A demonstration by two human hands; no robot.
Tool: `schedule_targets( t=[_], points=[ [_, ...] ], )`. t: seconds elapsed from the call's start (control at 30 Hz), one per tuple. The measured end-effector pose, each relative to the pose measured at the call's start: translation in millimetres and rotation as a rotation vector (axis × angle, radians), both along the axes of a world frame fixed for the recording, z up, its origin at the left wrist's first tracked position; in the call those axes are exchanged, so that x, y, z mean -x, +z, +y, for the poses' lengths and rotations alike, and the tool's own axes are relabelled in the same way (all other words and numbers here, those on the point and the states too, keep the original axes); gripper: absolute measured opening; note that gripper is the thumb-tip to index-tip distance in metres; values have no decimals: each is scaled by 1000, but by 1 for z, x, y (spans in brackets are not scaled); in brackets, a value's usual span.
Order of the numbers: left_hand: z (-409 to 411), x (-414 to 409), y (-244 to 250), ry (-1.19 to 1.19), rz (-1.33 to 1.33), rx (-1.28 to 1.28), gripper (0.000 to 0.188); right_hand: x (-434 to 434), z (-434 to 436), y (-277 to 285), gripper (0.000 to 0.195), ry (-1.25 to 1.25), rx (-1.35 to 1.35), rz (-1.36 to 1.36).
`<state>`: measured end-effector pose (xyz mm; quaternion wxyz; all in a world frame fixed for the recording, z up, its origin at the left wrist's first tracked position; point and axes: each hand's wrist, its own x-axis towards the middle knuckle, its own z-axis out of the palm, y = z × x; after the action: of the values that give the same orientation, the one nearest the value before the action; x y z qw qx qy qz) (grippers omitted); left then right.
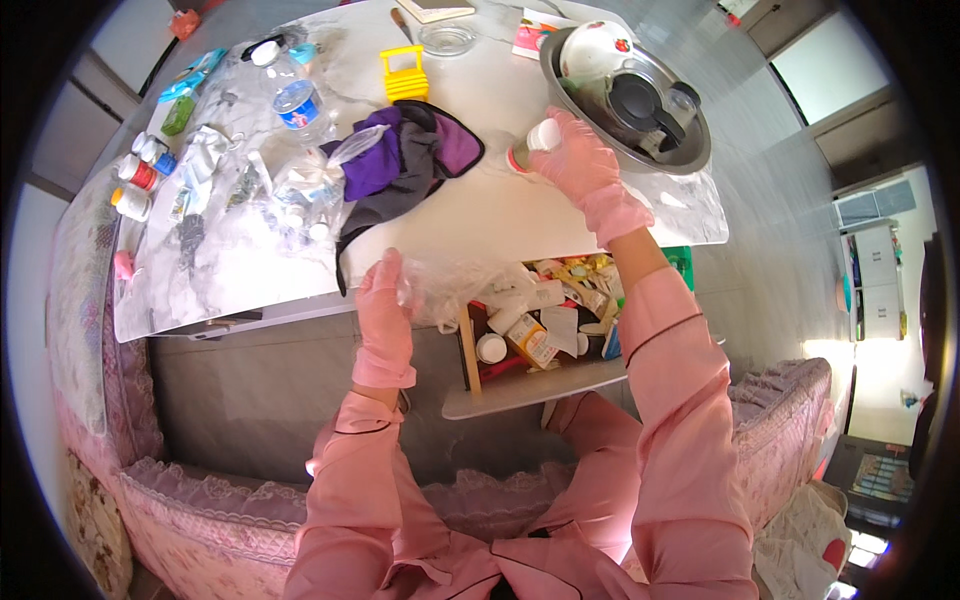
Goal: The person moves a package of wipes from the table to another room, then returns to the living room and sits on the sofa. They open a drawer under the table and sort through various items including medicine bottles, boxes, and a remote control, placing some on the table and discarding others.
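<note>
My right hand, in a thin pink glove, is closed around a small bottle with a white cap, low over the marble-patterned table. Gloved as well, my left hand pinches a clear crumpled plastic bag at the table's front edge. The bag hangs partly over an open drawer packed with a small orange-and-white box, a white-capped container and other small things. A purple and grey cloth lies between the hands, farther back.
A metal basin holding a bowl and a black-lidded jug stands at the back right. Left are a large plastic bottle, knotted bags and several pill bottles. A yellow plastic holder and a glass ashtray stand behind.
</note>
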<state>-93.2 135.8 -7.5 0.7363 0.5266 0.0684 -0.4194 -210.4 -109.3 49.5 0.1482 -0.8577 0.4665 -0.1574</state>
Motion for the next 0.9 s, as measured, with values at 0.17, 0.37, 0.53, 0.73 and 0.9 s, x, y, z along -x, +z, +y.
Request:
schedule_targets(
  t=[0.17,0.37,0.53,0.73,0.9],
  points=[
    [2,-3,-5,-115,13,15,21,3,-18,-17,78,-6,-95,-283],
    [10,-7,-5,-242,23,-14,22,63,88,-49,79,98,-542,-473],
    [6,3,-17,-585,41,88,33,90,177,-67,53,-30,-1381,-699],
    [4,44,-7,-917,-223,348,38,92,182,-77,27,-92,-1293,-962],
    [4,57,-30,-935,-402,489,23,90,193,-69,32,218,-1074,-743]
  ],
)
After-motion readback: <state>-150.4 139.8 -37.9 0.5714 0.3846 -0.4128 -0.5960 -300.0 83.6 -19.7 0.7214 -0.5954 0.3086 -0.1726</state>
